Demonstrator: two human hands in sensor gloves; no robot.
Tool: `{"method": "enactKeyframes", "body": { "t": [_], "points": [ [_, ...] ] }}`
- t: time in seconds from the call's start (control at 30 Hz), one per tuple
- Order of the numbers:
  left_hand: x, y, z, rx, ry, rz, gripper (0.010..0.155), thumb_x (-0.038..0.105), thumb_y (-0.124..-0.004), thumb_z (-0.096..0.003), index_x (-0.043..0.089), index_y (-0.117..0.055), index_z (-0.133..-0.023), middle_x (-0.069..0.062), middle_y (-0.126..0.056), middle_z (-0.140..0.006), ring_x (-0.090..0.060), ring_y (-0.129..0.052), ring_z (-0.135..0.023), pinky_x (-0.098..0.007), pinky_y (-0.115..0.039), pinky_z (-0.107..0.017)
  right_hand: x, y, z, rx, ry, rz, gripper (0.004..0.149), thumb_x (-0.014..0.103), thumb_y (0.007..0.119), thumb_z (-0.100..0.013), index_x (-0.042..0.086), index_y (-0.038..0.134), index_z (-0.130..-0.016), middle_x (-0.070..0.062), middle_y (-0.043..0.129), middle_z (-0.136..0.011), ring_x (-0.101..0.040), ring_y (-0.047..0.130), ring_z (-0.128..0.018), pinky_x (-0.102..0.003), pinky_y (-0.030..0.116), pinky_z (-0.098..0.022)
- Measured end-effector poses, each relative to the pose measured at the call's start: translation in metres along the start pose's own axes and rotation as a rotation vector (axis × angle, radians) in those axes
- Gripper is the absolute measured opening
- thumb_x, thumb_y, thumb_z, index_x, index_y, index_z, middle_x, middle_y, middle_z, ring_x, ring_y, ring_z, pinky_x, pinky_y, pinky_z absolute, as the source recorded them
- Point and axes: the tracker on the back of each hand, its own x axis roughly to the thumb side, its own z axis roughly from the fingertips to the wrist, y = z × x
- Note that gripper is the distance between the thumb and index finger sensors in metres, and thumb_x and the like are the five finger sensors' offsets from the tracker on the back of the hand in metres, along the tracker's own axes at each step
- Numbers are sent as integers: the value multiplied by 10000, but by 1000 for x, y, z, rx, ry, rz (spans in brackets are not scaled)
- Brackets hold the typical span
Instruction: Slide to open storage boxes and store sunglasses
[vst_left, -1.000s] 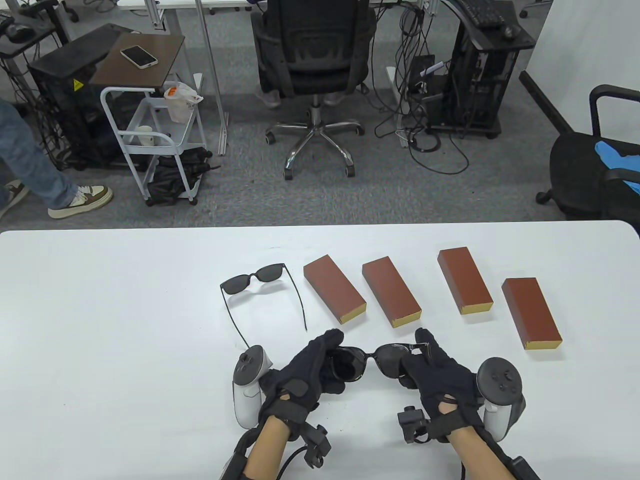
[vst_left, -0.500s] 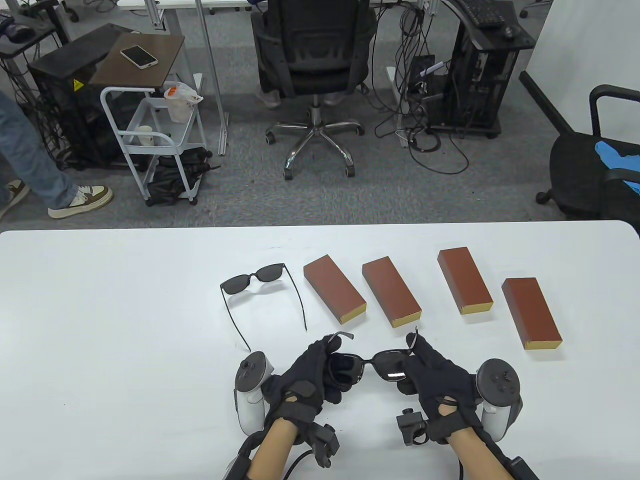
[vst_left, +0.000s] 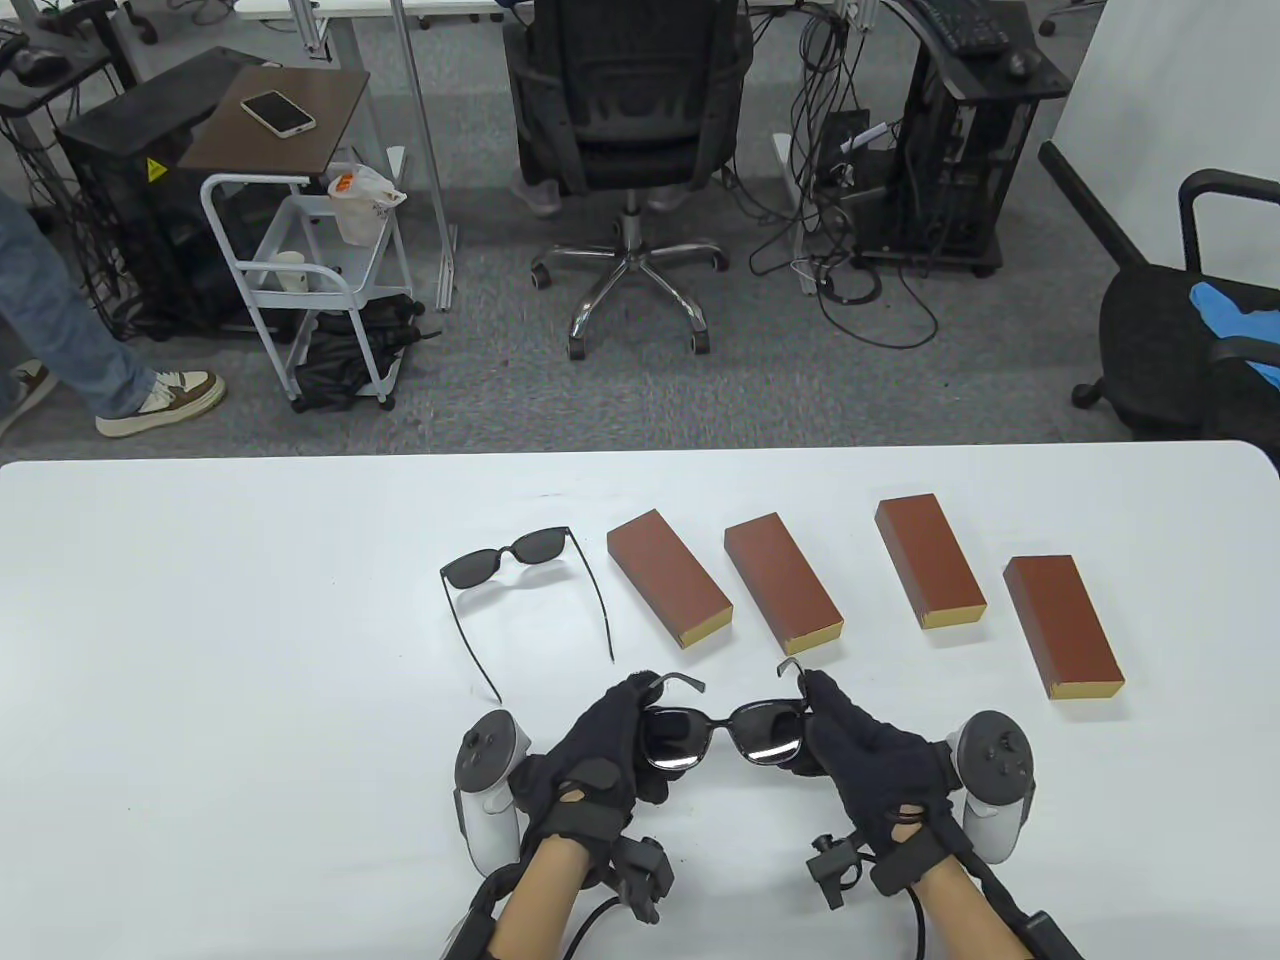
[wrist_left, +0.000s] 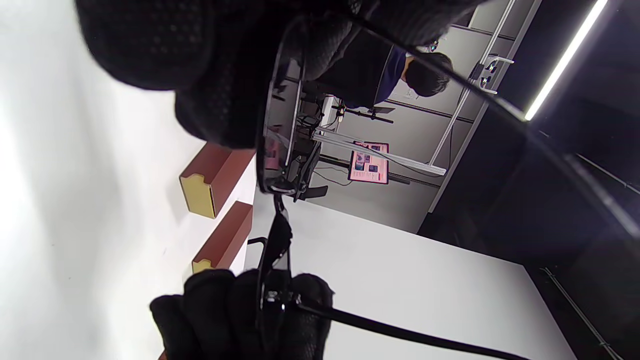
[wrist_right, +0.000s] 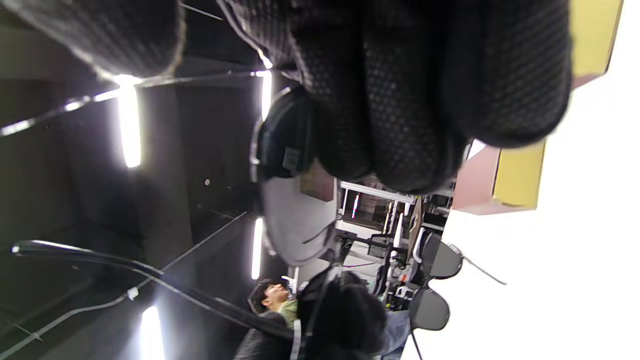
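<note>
Nearest, the left hand (vst_left: 610, 745) and right hand (vst_left: 855, 745) each pinch one end of a pair of dark sunglasses (vst_left: 725, 730), held just above the white surface (vst_left: 200, 700). Beyond lie a second pair of sunglasses (vst_left: 510, 560), temples unfolded, and to its right four closed brown storage boxes (vst_left: 668, 578), side by side.
</note>
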Motion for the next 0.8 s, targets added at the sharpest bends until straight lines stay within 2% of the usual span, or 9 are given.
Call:
{"method": "enactKeyframes", "body": {
  "t": [0.2, 0.7, 0.8],
  "points": [
    [1, 1, -1, 37, -2, -65, 564, 439, -695, -535, 169, -680, -1030, -112, -901, -868, -238, -1003, -542, -415, -863, -351, -1, -2, 1, -28, 3, 15, 613, 606, 694, -353, 197, 767, -805, -118, 1032, -614, -337, 1051, -492, -462, 898, -364],
    [1, 3, -3, 72, -18, -143, 521, 362, -757, -503, 179, -743, -991, -93, -956, -804, -207, -1032, -489, -404, -886, -319, 0, -4, 1, -42, 21, 11, 543, 594, 731, -357, 214, 862, -722, -87, 1062, -546, -309, 1072, -434, -446, 912, -325],
    [3, 2, -2, 108, -32, -167, 514, 350, -781, -487, 184, -773, -973, -96, -981, -775, -196, -1047, -461, -398, -898, -302, 0, -5, 1, -42, 27, 10, 529, 589, 736, -358, 214, 878, -703, -79, 1070, -522, -301, 1080, -410, -440, 916, -310]
  ]
}}
